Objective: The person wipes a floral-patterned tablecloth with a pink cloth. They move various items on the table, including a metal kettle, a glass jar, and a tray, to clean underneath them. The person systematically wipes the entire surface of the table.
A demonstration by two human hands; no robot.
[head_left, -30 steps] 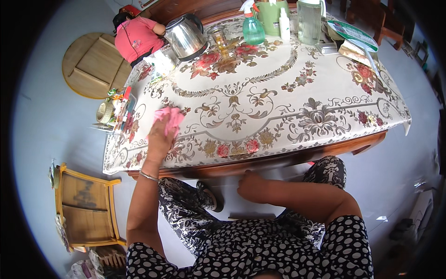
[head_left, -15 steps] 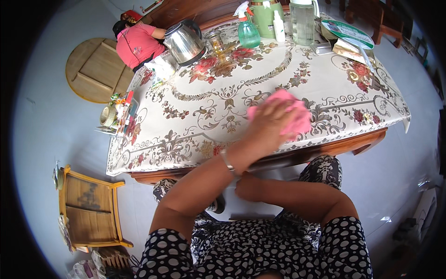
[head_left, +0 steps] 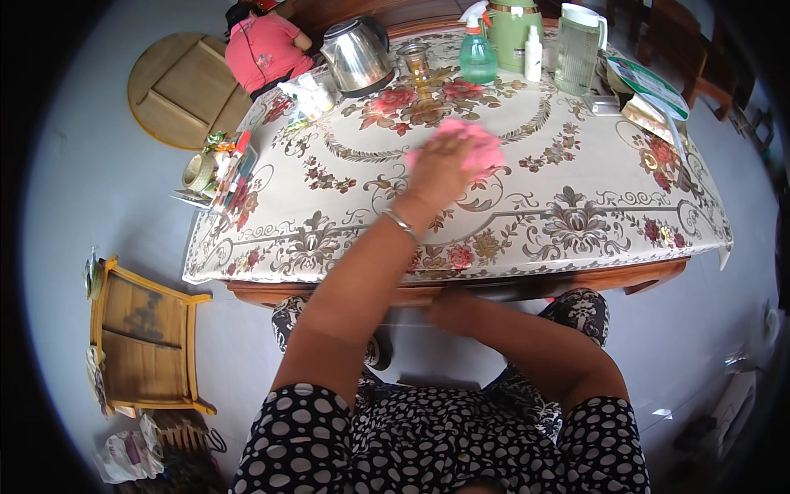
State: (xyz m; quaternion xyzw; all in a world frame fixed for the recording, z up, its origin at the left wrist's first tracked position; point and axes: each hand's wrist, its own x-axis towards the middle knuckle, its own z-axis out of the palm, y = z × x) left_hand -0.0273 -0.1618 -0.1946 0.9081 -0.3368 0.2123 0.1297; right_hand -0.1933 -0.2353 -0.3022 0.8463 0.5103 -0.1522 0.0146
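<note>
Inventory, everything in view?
cloth: 1, pink, on tablecloth
tablecloth: 1, floral white, over table
kettle: 1, silver, far left
glass: 1, amber, beside kettle
spray bottle: 1, green, far middle
thermos: 1, green, far side
bottle: 1, white, beside thermos
pitcher: 1, clear, far right
hand fan: 1, green-white, right side
tape roll: 1, pale, left edge
round board: 1, tan, far left
chair: 1, brown, lower left
bag: 1, white, lower left
co-worker: 1, pink shirt, far left
left grip: 1, bare, on cloth
right grip: 1, blurred, near table front
</note>
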